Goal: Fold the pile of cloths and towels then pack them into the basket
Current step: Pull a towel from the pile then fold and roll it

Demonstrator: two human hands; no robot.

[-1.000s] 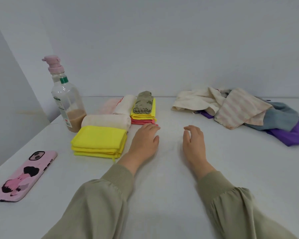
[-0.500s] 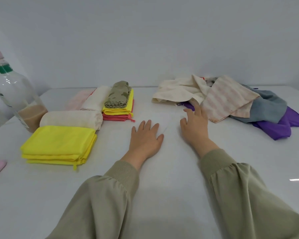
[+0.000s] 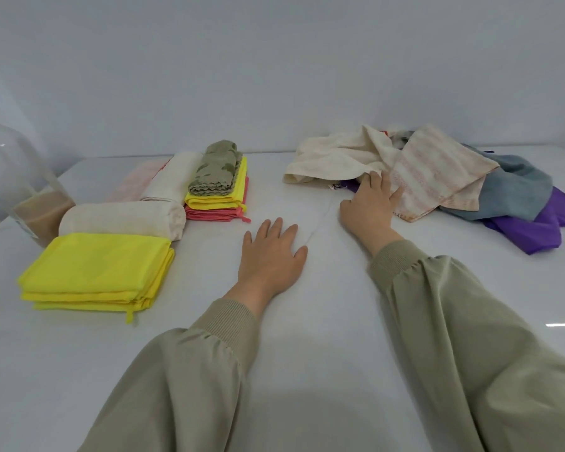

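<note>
Right hand (image 3: 371,203) rests with fingers straight and spread at the near edge of the unfolded pile (image 3: 402,151), touching the cream towel (image 3: 336,154) and striped cloth (image 3: 444,177); it grasps nothing that shows, though whether a fingertip tucks under the hem is hard to tell. Left hand (image 3: 271,252) lies flat and relaxed, palm down on the white table (image 3: 307,370), holding nothing. Within the pile, a grey cloth (image 3: 516,190) sits largely under the striped one, and a purple cloth (image 3: 535,233) shows only at its edges. Far left, the folded pieces sit well apart from the pile, with both hands between: a yellow stack (image 3: 95,272) nearest, a rolled towel (image 3: 121,218) touching behind it, then a green cloth (image 3: 219,171) atop yellow and coral layers. Paler folded pieces behind are partly hidden. A bottle (image 3: 13,177) is cut off by the left edge. The pile lies close to the table's far edge, against the wall
</note>
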